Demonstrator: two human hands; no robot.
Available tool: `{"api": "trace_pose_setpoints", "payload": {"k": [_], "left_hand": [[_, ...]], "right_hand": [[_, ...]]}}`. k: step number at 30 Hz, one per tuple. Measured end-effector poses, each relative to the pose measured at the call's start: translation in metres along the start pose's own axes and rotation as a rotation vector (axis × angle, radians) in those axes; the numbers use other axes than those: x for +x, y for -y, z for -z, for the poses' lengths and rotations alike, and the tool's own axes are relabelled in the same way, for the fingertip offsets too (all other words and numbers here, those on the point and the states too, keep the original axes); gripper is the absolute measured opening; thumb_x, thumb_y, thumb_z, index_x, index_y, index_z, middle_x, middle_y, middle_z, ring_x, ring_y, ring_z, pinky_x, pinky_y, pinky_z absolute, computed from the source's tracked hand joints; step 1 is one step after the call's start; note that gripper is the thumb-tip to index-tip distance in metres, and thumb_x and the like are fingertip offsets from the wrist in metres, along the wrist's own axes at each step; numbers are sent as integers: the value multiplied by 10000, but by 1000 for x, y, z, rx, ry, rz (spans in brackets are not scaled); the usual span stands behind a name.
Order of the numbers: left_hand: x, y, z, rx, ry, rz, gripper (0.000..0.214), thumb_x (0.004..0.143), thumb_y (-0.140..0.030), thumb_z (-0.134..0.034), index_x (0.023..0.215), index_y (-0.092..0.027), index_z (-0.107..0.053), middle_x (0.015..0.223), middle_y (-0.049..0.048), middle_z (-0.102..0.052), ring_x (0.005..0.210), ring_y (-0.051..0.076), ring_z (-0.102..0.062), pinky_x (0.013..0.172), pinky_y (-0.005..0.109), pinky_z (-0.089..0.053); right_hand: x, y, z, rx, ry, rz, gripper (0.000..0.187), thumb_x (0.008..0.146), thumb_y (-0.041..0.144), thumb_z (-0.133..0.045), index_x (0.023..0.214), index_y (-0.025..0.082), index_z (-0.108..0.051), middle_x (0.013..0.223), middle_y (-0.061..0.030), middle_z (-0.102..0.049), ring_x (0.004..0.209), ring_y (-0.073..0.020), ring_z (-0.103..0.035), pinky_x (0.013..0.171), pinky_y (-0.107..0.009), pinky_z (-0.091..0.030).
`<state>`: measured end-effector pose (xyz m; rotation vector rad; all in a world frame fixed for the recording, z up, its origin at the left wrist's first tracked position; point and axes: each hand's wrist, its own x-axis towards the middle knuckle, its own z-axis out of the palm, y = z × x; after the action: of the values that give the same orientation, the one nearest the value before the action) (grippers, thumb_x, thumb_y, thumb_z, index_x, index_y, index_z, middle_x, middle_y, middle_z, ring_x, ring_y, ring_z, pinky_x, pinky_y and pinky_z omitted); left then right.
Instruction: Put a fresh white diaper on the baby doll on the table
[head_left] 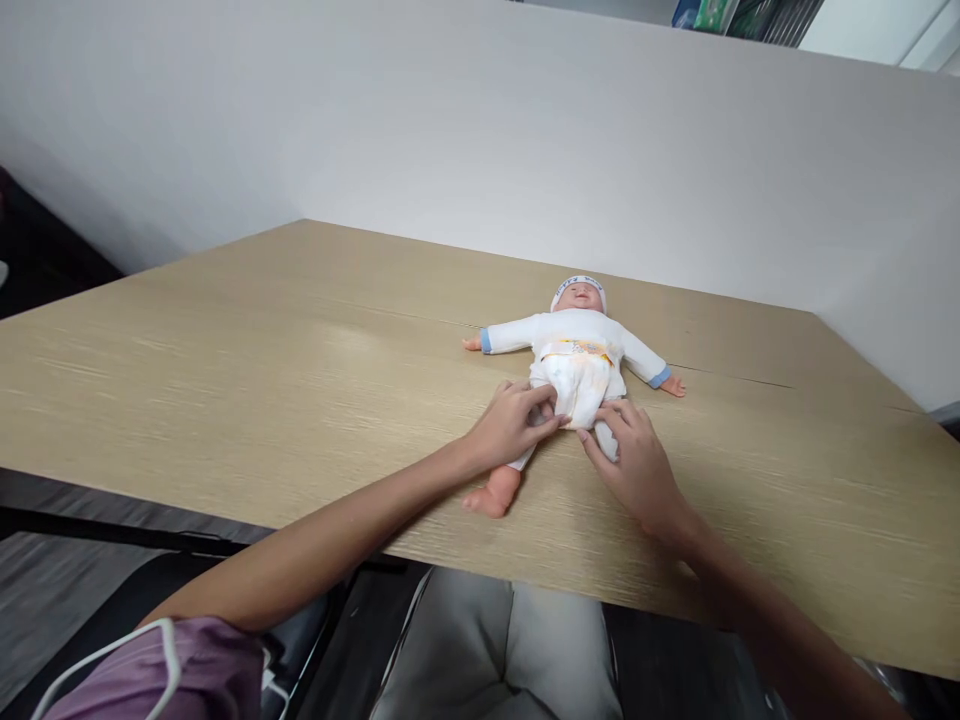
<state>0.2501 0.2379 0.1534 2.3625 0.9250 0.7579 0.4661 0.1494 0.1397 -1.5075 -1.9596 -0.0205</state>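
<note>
A baby doll [579,320] in a white top with blue cuffs and a white printed cap lies on its back, head away from me and arms spread. Around its hips is a white diaper [577,385] with an orange and yellow printed waistband. My left hand [517,420] pinches the diaper's edge by the leg on the left, thumb and fingers close together. At the opposite leg opening, my right hand [626,440] has its fingertips closed on the other edge. The doll's bare foot [495,492] shows below my left hand; its other foot is hidden behind my right hand.
The doll lies on a light wood table [262,370] with thin seams across its top. A pale partition [450,130] rises behind the back edge. Below the front edge are my legs in grey trousers [510,640] and a dark chair [300,640].
</note>
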Motion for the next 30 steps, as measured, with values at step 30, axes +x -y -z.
{"api": "trace_pose_setpoints", "payload": {"k": [30], "left_hand": [[4, 20, -14, -628, -209, 265, 603, 785, -467, -890, 1143, -235, -465, 932, -16, -625, 782, 163, -560, 770, 319, -451]], "right_hand": [[15, -13, 14, 349, -37, -439, 392, 863, 633, -711, 942, 250, -677, 1069, -77, -821, 695, -206, -589, 730, -364, -457]]}}
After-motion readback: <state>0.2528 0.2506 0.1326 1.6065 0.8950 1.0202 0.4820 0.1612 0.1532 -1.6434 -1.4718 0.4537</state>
